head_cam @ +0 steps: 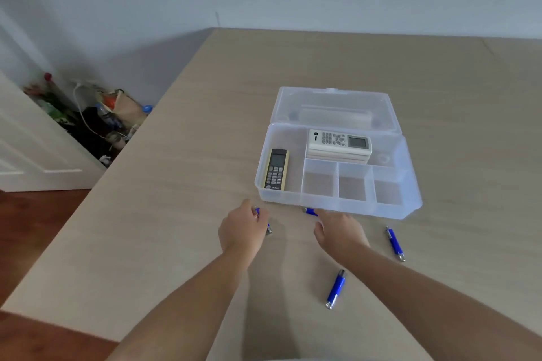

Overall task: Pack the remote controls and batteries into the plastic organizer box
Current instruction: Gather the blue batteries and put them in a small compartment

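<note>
A clear plastic organizer box (410,208) stands open on the table, lid tilted back. A gold-and-black remote (276,169) lies in its left compartment. White remotes (338,142) are stacked in the back compartment. The small front compartments hold nothing. My left hand (242,228) closes over a blue battery (269,228) just in front of the box. My right hand (337,228) covers another blue battery (309,211), fingers on it. Two more blue batteries lie loose, one (395,243) to the right, one (335,289) nearer me.
The light wooden table (190,184) ends at its left edge; beyond it, on the floor by the wall, sits a heap of bags and bottles (99,117). A white door (29,141) stands at the far left.
</note>
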`<state>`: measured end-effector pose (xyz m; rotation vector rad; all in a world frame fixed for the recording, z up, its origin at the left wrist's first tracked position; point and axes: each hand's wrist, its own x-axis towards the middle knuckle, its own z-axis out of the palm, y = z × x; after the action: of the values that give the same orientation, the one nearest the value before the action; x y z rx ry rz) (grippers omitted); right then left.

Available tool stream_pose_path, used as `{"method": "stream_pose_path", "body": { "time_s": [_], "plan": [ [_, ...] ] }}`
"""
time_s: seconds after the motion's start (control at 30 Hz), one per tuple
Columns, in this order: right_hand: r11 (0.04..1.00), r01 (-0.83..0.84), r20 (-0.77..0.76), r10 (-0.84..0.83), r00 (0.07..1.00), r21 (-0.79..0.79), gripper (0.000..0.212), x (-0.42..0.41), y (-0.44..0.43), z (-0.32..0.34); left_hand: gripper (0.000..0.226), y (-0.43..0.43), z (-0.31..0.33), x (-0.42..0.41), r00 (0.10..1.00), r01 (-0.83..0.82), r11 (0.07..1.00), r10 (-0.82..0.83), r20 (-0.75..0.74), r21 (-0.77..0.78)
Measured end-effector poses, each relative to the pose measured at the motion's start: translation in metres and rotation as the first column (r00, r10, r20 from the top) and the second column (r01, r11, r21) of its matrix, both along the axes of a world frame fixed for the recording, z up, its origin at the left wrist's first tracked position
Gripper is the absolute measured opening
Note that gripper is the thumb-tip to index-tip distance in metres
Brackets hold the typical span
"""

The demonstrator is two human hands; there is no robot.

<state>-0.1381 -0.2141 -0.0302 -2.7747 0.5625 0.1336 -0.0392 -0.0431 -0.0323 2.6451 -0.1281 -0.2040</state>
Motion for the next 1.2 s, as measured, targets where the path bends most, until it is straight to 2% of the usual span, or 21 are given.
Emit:
{"method": "stream_pose_path", "body": {
  "time_s": [0.17, 0.33, 0.4, 0.47, 0.57, 0.67, 0.73, 0.8, 0.93, 1.03, 1.2],
  "plan": [
    [0.997, 0.076, -0.093, -0.078, 0.993, -0.022, 0.02, 0.002, 0.004, -0.008, 0.041, -0.002, -0.011, 0.002, 0.974, -0.06, 0.992, 0.082, -0.209, 0.107],
    [1.0, 0.016, -0.114, -0.014, 0.993, 0.017, 0.019, -0.003, 0.01, -0.011, 0.032, 0.001, -0.018, -0.003, 0.957, -0.048, 0.998, 0.058, -0.283, 0.044],
    [0.996, -0.028, -0.071, 0.034, 0.997, 0.084, 0.02, -0.006, 0.011, -0.009, 0.026, 0.008, -0.017, -0.005, 0.955, -0.035, 0.999, 0.024, -0.294, -0.033],
    [0.982, -0.038, -0.011, 0.041, 0.999, 0.182, 0.019, -0.006, 0.009, -0.003, 0.019, 0.015, -0.011, -0.006, 0.966, -0.027, 0.981, -0.024, -0.258, -0.192],
    [0.94, 0.01, 0.08, -0.04, 0.996, 0.342, 0.01, -0.007, 0.004, 0.01, 0.012, 0.024, 0.006, -0.007, 0.99, -0.003, 0.884, -0.064, -0.128, -0.467],
    [0.87, 0.059, 0.175, -0.165, 0.971, 0.49, 0.026, -0.013, -0.002, 0.025, 0.013, 0.019, 0.027, -0.005, 0.998, 0.026, 0.82, -0.058, -0.038, -0.571],
    [0.871, 0.054, 0.229, -0.188, 0.955, 0.488, 0.045, -0.016, -0.008, 0.038, 0.004, 0.007, 0.041, -0.002, 0.996, 0.061, 0.804, -0.088, -0.017, -0.591],
    [0.879, 0.081, 0.265, -0.228, 0.937, 0.469, 0.053, -0.017, -0.018, 0.051, 0.006, -0.01, 0.053, 0.003, 0.99, 0.113, 0.801, -0.138, 0.003, -0.587],
    [0.836, 0.189, 0.309, -0.387, 0.869, 0.516, 0.039, -0.025, -0.052, 0.069, 0.006, -0.05, 0.073, 0.006, 0.957, 0.223, 0.75, -0.291, -0.009, -0.623],
    [0.835, 0.234, 0.328, -0.432, 0.84, 0.498, 0.031, -0.032, -0.079, 0.077, 0.008, -0.084, 0.078, 0.004, 0.919, 0.3, 0.75, -0.393, -0.032, -0.589],
    [0.854, 0.319, 0.305, -0.459, 0.835, 0.41, 0.02, -0.03, -0.119, 0.076, 0.017, -0.13, 0.075, 0.0, 0.848, 0.298, 0.739, -0.496, -0.188, -0.604]
  ]
}}
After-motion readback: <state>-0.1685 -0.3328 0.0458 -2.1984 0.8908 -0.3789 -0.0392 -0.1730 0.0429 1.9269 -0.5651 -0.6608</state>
